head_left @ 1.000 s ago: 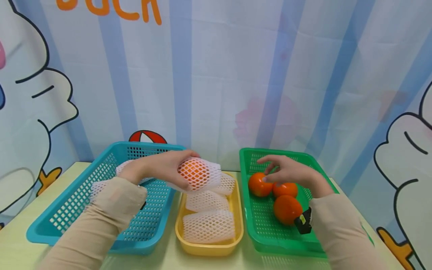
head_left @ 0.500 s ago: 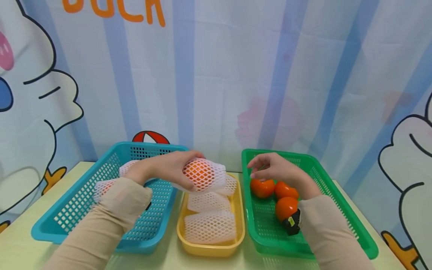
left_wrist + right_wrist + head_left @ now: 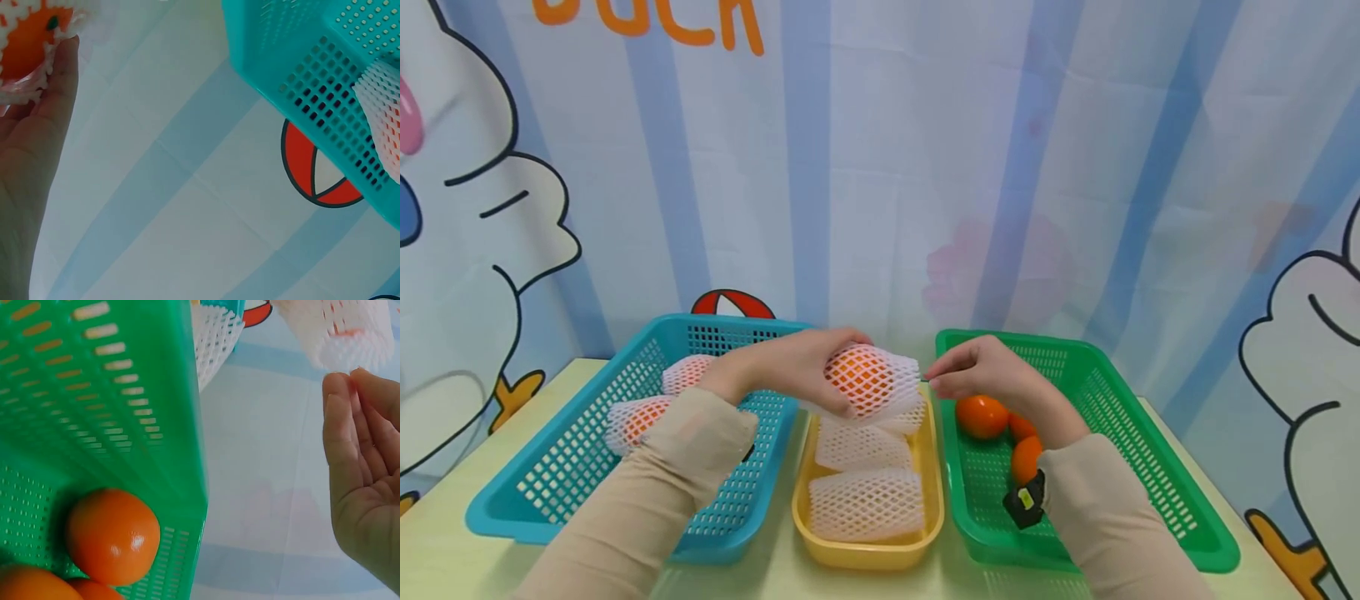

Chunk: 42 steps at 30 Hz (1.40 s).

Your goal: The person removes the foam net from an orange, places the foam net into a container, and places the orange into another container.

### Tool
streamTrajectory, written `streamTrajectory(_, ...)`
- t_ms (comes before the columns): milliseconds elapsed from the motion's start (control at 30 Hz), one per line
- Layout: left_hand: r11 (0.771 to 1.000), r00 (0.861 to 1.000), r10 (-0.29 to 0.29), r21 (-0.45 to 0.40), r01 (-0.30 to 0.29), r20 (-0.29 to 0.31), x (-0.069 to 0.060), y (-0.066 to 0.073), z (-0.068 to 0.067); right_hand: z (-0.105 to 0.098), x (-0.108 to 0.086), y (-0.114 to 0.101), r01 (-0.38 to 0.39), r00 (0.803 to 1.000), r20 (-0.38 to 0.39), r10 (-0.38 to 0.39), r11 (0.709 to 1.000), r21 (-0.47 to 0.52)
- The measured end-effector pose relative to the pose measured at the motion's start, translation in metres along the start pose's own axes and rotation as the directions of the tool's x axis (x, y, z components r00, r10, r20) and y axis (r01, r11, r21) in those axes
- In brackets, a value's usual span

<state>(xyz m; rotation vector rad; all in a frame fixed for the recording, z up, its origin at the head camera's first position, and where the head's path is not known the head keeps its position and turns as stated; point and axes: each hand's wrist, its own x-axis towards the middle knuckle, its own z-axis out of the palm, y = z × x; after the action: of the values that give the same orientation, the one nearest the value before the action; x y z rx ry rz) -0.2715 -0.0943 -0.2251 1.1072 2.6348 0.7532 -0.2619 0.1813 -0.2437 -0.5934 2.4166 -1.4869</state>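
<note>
In the head view my left hand [image 3: 808,367] grips an orange [image 3: 859,382] inside a white foam net sleeve [image 3: 898,385], above the yellow basket. A green stem spot shows on the orange [image 3: 31,37] in the left wrist view. My right hand [image 3: 1000,375] is at the sleeve's right end, thumb and fingertips pinched together at its edge. The right wrist view has those fingertips [image 3: 337,384] at the rim of the foam sleeve [image 3: 353,347]. Flat foam sleeves [image 3: 865,504] lie in the yellow basket [image 3: 865,557] below.
At left, a blue basket [image 3: 722,546] holds sleeved oranges [image 3: 636,423]. The green basket [image 3: 992,537] at right holds bare oranges [image 3: 981,417], partly behind my right wrist. A striped cartoon curtain [image 3: 880,208] hangs behind the pale yellow table [image 3: 767,575].
My right hand has moved left from above the green basket to the sleeve's end, its fingers coming together. The left hand has shifted slightly right with the sleeved orange.
</note>
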Motion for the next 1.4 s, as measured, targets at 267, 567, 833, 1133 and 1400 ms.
streamTrajectory(267, 0.999, 0.999, 0.048, -0.020, -0.048, 0.001, 0.005, 0.005, 0.003, 0.011, 0.005, -0.003, 0.093, 0.995, 0.026, -0.094, 0.995, 0.031)
streamTrajectory(567, 0.997, 0.998, 0.067, -0.030, -0.068, -0.006, 0.007, 0.006, 0.006, 0.021, 0.011, -0.001, 0.124, 0.989, 0.065, -0.134, 0.982, 0.141)
streamTrajectory(833, 0.990, 0.991, 0.108, -0.079, -0.114, -0.077, 0.009, 0.005, 0.010, 0.026, 0.010, -0.003, 0.144, 0.981, 0.101, -0.167, 0.968, 0.207)
streamTrajectory(1133, 0.974, 0.983, 0.116, -0.178, -0.140, -0.140, 0.012, 0.006, 0.010, 0.028, 0.010, -0.006, 0.185, 0.973, 0.090, -0.214, 0.950, 0.252)
streamTrajectory(1400, 0.967, 0.972, 0.140, -0.185, -0.175, -0.191, 0.013, 0.012, 0.014, 0.033, 0.010, -0.009, 0.176, 0.979, 0.054, -0.197, 0.948, 0.267)
